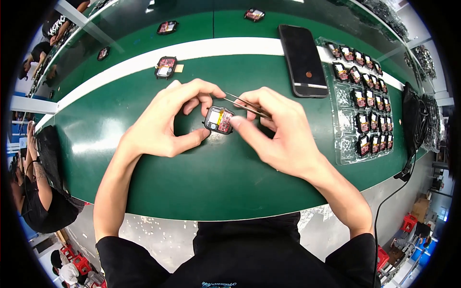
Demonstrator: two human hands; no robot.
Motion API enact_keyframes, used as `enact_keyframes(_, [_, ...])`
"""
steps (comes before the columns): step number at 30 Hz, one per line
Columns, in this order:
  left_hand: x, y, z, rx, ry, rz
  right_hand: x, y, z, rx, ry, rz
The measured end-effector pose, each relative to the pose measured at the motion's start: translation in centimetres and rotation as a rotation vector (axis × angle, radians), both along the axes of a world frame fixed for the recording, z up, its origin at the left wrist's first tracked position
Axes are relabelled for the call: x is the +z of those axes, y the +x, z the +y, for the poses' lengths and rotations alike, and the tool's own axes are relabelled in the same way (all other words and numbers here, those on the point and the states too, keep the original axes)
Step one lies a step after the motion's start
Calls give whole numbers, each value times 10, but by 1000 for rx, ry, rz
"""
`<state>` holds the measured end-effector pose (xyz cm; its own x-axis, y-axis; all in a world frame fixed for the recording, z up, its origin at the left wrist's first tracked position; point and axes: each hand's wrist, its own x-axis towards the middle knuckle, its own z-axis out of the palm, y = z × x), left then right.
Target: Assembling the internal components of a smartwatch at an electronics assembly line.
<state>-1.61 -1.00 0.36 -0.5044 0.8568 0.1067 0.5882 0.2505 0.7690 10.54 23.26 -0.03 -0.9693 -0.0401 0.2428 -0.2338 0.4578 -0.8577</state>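
Note:
Between my hands is a small black smartwatch case (219, 120), its inside facing up and showing a red circuit board, a silvery block and a strip of yellow tape. My left hand (175, 120) grips the case by its left edge, with the thumb below and fingers above. In my right hand (278, 127) I hold metal tweezers (247, 104), their tips pointing left, just above the case. The right thumb touches or nearly touches the case's right side; I cannot tell which.
A black phone (301, 60) lies beyond my right hand. Right of it, a clear plastic tray (342, 108) holds rows of similar watch cases. Another case (166, 67) lies near the white strip (230, 45), with more on the green surface behind. At far left sits another person (38, 197).

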Motion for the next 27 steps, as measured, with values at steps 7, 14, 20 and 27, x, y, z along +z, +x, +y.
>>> enact_keyframes(7, [6,4,-1,29,15,-118,-13,2,-9,8,279,79])
enact_keyframes(14, [29,-31,19,24,-46,-328,-8,4,2,24,227,-16])
enact_keyframes(20, [43,-111,134,90,-70,364,19,43,27,-75,171,-4])
enact_keyframes(27, [12,-165,190,-95,-176,462,28,96,112,-477,257,54])
